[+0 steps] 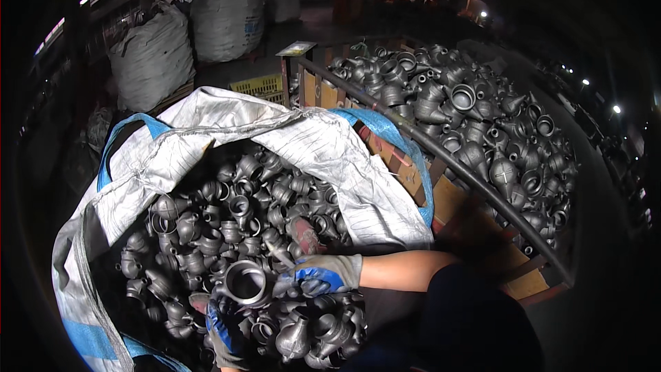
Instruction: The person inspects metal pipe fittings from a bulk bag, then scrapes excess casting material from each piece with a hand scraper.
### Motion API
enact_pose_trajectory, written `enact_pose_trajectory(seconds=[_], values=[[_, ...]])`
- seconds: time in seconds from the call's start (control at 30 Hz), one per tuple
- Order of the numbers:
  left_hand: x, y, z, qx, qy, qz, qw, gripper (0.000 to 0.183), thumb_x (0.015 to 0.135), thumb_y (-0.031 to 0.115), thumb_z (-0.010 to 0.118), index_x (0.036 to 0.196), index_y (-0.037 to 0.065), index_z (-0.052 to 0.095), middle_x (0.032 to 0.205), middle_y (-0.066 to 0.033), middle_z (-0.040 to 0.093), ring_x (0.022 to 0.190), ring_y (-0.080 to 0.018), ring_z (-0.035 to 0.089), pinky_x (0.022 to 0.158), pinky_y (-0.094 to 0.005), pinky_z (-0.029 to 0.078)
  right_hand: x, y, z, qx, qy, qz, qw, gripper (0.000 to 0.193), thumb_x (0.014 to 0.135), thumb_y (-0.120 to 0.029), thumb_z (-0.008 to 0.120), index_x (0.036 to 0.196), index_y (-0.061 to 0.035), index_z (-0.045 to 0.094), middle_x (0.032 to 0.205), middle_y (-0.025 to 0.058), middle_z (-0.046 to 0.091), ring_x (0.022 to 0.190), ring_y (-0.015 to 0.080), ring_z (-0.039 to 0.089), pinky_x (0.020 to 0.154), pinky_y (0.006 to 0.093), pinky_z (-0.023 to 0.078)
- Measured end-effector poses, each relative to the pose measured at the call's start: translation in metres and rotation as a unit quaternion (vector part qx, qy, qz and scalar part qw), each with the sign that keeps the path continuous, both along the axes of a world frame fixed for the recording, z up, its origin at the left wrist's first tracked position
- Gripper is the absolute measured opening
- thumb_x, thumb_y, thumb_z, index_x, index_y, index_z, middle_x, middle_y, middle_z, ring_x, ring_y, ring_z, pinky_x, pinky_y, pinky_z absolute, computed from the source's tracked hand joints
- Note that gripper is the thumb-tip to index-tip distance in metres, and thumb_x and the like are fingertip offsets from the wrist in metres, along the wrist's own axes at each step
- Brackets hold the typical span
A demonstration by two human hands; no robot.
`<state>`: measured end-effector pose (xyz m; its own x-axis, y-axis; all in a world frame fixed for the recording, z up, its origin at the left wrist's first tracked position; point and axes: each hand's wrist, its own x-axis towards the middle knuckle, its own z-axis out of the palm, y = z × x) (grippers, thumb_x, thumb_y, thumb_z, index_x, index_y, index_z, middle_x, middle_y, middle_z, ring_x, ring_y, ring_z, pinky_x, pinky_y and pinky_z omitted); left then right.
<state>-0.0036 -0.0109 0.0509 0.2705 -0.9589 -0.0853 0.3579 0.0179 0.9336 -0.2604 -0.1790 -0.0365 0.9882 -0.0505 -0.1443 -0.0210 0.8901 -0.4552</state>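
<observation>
My left hand, in a grey and blue glove, is at the lower left edge of a grey metal casting with a wide round mouth. Its fingers curl against the casting's side, partly hidden. From the right reaches my right hand, gloved alike and closed around a pale, thin, stick-like tool that points up and left, just above the casting. Many similar grey castings lie loose below and around both hands, inside a large white woven bulk bag.
Blue straps hang from the bag's rim. To the right, a metal rail and wooden boards border another heap of castings. Full bulk bags and a yellow crate stand behind. A reddish shoe-like shape lies among the castings.
</observation>
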Motion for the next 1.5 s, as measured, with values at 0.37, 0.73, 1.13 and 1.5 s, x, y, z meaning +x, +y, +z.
enact_pose_trajectory(seconds=[0.37,0.73,1.13,1.5], values=[[0.033,0.004,-0.044,0.017,-0.272,-0.012,0.962,0.055,0.081,0.003,0.067,0.13,-0.006,0.045,0.118,-0.0154,0.061,0.105,-0.0229,0.064,0.086,-0.0326,0.054,-0.218,-0.201,0.258,-0.145,0.11,-0.572,0.8,0.024,0.093,-0.034,0.055,0.085,-0.0115,0.059,0.057,-0.0016,0.05,0.041,0.009,0.034,0.041,0.0222,0.034],[0.016,-0.003,-0.015,0.075,-0.074,0.036,0.994,0.04,0.101,0.025,0.046,0.131,-0.002,0.048,0.113,-0.012,0.064,0.102,-0.0195,0.064,0.087,-0.032,0.052,-0.047,-0.219,0.156,-0.5,0.229,-0.291,0.783,0.034,0.093,-0.029,0.053,0.119,-0.0082,0.062,0.095,0.0051,0.067,0.061,0.0044,0.05,0.051,0.0167,0.04],[0.029,-0.004,-0.012,0.111,0.102,0.088,0.985,0.035,0.101,0.017,0.049,0.13,-0.002,0.05,0.11,-0.0093,0.065,0.098,-0.0126,0.062,0.084,-0.0249,0.052,0.182,-0.218,-0.063,-0.816,0.467,0.021,0.342,0.048,0.074,-0.024,0.069,0.12,-0.0119,0.063,0.115,0.017,0.065,0.108,0.0343,0.063,0.093,0.044,0.049],[0.016,-0.013,-0.033,0.023,-0.206,0.127,0.97,0.062,0.087,0.01,0.069,0.14,-0.001,0.041,0.143,-0.013,0.045,0.132,-0.0205,0.041,0.109,-0.034,0.034,0.139,-0.096,0.054,-0.661,0.265,-0.111,0.693,0.018,0.083,-0.017,0.067,0.093,-0.0017,0.069,0.07,0.003,0.064,0.06,0.0079,0.056,0.05,0.0245,0.045]])
